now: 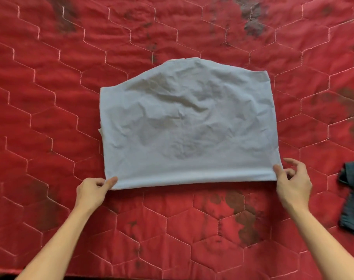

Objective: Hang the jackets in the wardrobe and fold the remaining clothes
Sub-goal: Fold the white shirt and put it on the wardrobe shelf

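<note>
A pale grey-blue garment [184, 126] lies folded and wrinkled on the red quilted bed cover [50, 98], its folded edge nearest me. My left hand [93, 190] pinches the near left corner between thumb and curled fingers. My right hand [293, 178] pinches the near right corner with thumb and forefinger, the other fingers spread loosely above it.
A dark blue-black garment [352, 199] lies crumpled at the right edge of the view, apart from the pale one. The red cover has hexagon stitching and dark worn patches. Its near edge runs along the bottom of the view.
</note>
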